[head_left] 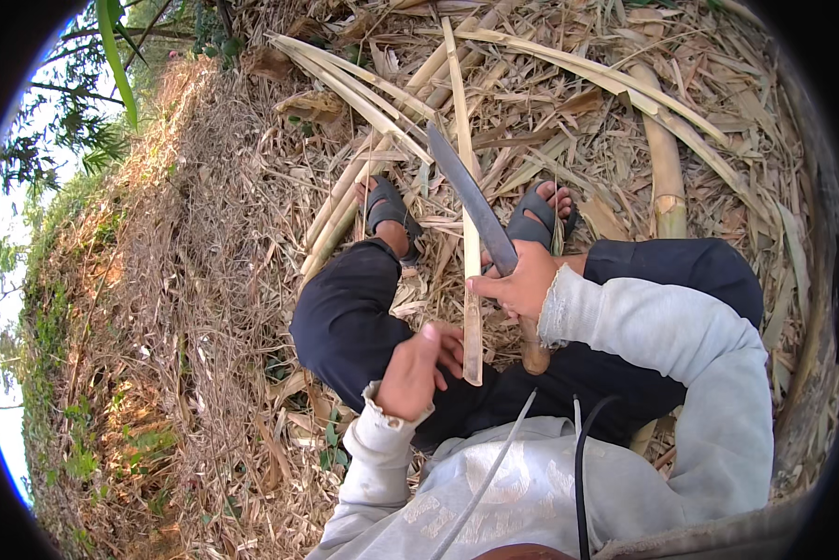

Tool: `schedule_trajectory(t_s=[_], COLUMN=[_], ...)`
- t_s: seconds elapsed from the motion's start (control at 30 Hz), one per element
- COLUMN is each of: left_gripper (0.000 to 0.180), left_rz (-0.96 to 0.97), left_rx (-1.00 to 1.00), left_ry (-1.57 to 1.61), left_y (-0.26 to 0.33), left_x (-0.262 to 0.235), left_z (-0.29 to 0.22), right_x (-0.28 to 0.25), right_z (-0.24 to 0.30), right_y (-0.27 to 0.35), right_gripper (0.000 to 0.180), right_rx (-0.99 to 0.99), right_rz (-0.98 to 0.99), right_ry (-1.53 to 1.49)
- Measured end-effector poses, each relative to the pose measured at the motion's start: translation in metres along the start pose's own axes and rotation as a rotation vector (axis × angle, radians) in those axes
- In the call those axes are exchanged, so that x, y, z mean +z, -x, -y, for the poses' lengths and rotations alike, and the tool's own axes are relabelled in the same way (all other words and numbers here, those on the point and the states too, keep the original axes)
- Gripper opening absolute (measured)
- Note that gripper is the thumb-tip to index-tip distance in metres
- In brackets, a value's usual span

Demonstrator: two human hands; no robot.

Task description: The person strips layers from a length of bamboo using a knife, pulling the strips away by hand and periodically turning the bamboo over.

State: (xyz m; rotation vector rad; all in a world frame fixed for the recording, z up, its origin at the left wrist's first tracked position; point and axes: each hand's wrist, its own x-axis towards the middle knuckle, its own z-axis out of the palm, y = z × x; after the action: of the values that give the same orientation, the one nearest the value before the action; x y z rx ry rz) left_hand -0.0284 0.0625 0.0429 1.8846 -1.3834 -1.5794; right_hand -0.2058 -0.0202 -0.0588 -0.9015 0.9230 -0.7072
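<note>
My right hand (524,283) is wrapped round the wooden handle (534,350) of a machete. Its long dark blade (466,187) points up and to the left, passing over a pale split bamboo strip (470,247). The thumb of that hand presses against the strip, which stands lengthwise between my legs. Just left of the strip's near end is my left hand (419,369), thumb raised and fingers loosely bent. It appears to hold nothing, and I cannot tell whether its fingertips touch the strip.
Several split bamboo strips (363,98) lie beyond my left sandal (391,207). Longer strips (606,75) and a thick bamboo pole (664,173) lie at the far right. Dry leaves cover the ground. A bank (177,215) with green plants runs along the left.
</note>
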Motion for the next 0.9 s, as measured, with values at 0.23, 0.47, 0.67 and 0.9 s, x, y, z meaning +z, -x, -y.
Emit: schedule_trajectory(t_s=[0.23, 0.47, 0.67, 0.9], left_gripper=[0.044, 0.027, 0.036, 0.042], left_rz=[0.085, 0.103, -0.008, 0.044], left_rx=[-0.193, -0.215, -0.101, 0.186], left_ry=[0.716, 0.769, 0.695, 0.552], left_y=[-0.065, -0.061, -0.031, -0.068], left_x=[0.013, 0.006, -0.013, -0.014], left_z=[-0.014, -0.017, -0.091, -0.096], right_x=[0.000, -0.011, -0.024, -0.042], right_z=[0.028, 0.030, 0.069, 0.079], right_y=[0.012, 0.002, 0.011, -0.005], right_gripper=[0.030, 0.036, 0.034, 0.039], right_rx=[-0.040, -0.532, -0.980, -1.051], right_rz=[0.200, 0.111, 0.020, -0.185], right_ry=[-0.105, 0.583, 0.896, 1.090])
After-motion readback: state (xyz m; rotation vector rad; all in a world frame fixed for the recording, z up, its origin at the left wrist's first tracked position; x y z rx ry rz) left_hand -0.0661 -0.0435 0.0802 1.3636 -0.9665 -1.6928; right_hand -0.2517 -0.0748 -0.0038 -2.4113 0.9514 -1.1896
